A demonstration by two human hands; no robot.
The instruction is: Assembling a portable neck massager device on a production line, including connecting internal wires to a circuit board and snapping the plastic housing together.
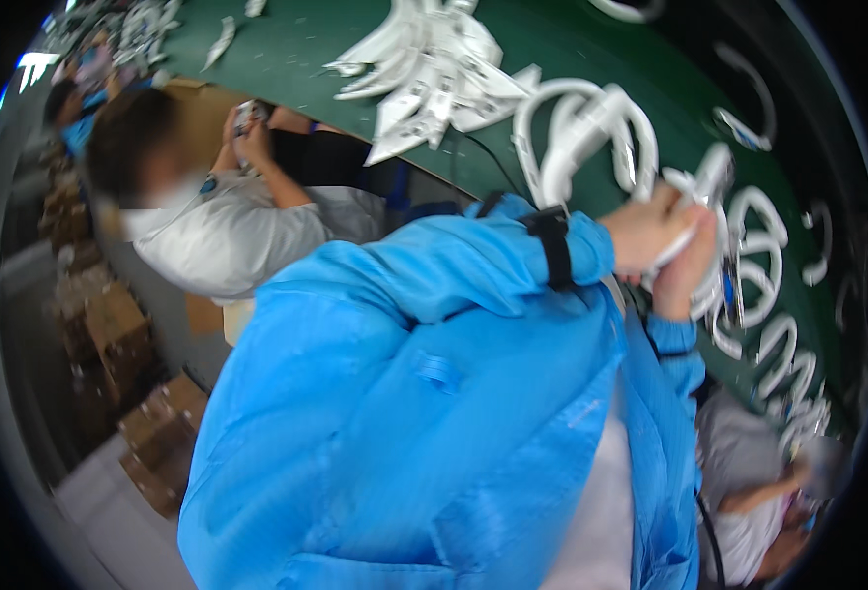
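Note:
My left hand (640,233) and my right hand (687,264) are closed together around a white plastic piece (715,172) with a rounded, light grey end. That end sticks out beyond my fingers, which cover most of the rest. A black band (553,247) circles my left wrist over a blue sleeve. Just left of my hands, white looped plastic pieces (577,147) lie on the green table (287,59). More curved white pieces (756,258) sit close to the right of my hands. Some blur hides the finer detail of the grip.
A heap of flat white pieces (434,79) spreads on the table to the left. A co-worker in white (247,236) sits at left holding a small object; another person (749,492) is at lower right. Cardboard boxes (115,324) stand on the floor. A dark cable (493,157) hangs nearby.

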